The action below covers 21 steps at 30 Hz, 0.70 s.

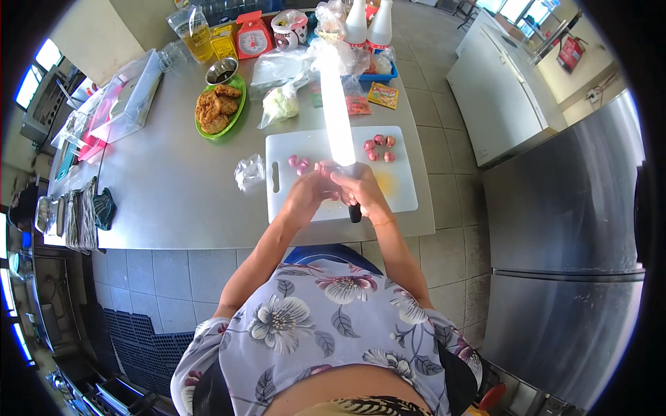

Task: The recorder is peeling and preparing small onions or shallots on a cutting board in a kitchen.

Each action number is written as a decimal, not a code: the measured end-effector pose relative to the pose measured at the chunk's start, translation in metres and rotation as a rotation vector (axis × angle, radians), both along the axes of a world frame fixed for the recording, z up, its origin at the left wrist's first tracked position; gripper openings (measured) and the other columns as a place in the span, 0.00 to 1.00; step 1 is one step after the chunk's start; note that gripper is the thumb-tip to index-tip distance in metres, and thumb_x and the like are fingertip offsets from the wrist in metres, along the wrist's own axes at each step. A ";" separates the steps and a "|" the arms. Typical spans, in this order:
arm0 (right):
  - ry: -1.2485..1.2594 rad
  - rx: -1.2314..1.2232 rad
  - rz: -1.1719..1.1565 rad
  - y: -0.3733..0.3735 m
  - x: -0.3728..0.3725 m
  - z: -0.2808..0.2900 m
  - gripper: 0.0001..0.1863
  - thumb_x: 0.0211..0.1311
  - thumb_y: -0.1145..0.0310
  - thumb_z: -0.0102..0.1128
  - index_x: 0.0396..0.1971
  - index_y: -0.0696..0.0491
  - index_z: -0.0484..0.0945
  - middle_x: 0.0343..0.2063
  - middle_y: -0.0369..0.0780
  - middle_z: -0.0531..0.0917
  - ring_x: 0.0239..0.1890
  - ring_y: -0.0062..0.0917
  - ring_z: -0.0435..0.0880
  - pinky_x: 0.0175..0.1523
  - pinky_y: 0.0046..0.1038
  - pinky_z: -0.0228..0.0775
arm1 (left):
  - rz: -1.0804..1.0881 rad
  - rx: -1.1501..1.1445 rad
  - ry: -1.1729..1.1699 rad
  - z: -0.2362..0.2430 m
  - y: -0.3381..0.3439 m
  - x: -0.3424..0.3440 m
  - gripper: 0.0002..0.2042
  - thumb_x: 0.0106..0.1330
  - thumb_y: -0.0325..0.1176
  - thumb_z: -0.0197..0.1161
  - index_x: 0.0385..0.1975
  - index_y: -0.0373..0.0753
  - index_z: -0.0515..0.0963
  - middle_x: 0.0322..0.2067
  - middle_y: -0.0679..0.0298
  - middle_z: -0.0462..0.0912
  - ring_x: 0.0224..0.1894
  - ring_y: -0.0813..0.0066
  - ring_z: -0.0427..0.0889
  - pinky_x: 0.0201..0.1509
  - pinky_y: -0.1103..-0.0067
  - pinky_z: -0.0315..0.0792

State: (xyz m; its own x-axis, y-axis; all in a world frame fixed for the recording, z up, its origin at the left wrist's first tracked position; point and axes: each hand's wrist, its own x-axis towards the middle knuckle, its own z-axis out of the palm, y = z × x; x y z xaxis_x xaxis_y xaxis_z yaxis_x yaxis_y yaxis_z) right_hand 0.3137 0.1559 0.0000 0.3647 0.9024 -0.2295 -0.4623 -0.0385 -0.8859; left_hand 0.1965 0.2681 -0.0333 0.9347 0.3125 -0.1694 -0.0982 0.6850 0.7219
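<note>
My right hand is closed on a kitchen knife, whose black handle sticks out below the fist. Its wide blade points away from me and shines white with glare. Close against it, my left hand has its fingers drawn together; whatever they hold is small and mostly hidden. Both hands are over a white cutting board. On the board's left lie a few smooth pink-purple shallots. Several darker red shallots sit to the right of the blade. A yellowish stain marks the board by my right hand.
Crumpled clear plastic lies left of the board. Beyond are a green plate of fried pieces, a dark-filled metal bowl, a bagged pale vegetable, a red scale and white bottles. A steel fridge stands right.
</note>
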 end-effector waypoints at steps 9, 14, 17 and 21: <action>-0.080 -0.014 -0.034 -0.005 -0.007 0.011 0.09 0.56 0.71 0.59 0.35 0.57 0.78 0.16 0.30 0.74 0.13 0.08 0.67 0.14 0.15 0.56 | -0.073 -0.156 -0.096 0.018 -0.002 -0.009 0.12 0.67 0.34 0.49 0.44 0.34 0.71 0.37 0.63 0.76 0.39 0.76 0.75 0.45 0.79 0.69; -0.437 0.030 -0.245 -0.014 -0.023 0.010 0.17 0.58 0.68 0.57 0.46 0.55 0.69 0.17 0.29 0.73 0.17 0.08 0.68 0.18 0.14 0.59 | 0.165 -0.284 -0.066 0.007 -0.003 -0.009 0.12 0.64 0.29 0.53 0.46 0.32 0.69 0.39 0.62 0.75 0.42 0.74 0.74 0.53 0.79 0.68; -0.386 0.077 -0.175 -0.029 -0.031 0.010 0.19 0.59 0.64 0.55 0.50 0.53 0.66 0.14 0.30 0.70 0.16 0.11 0.68 0.19 0.18 0.58 | 0.213 -0.249 -0.037 0.006 -0.007 -0.008 0.14 0.64 0.27 0.51 0.48 0.31 0.68 0.40 0.61 0.75 0.44 0.74 0.74 0.52 0.80 0.68; -0.596 0.025 -0.212 -0.036 -0.040 -0.005 0.19 0.61 0.60 0.52 0.50 0.50 0.66 0.11 0.34 0.69 0.14 0.17 0.69 0.20 0.24 0.57 | 0.240 -0.184 -0.067 0.002 -0.014 -0.007 0.15 0.64 0.26 0.50 0.51 0.31 0.66 0.41 0.61 0.75 0.44 0.74 0.74 0.51 0.81 0.68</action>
State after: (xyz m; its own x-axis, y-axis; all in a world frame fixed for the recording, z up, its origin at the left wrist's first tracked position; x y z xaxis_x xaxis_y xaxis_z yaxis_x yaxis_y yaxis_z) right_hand 0.2741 0.1198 -0.0046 0.5947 0.7990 0.0888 0.1159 0.0241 -0.9930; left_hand 0.1898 0.2538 -0.0318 0.8489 0.4954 -0.1842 -0.3162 0.7552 0.5741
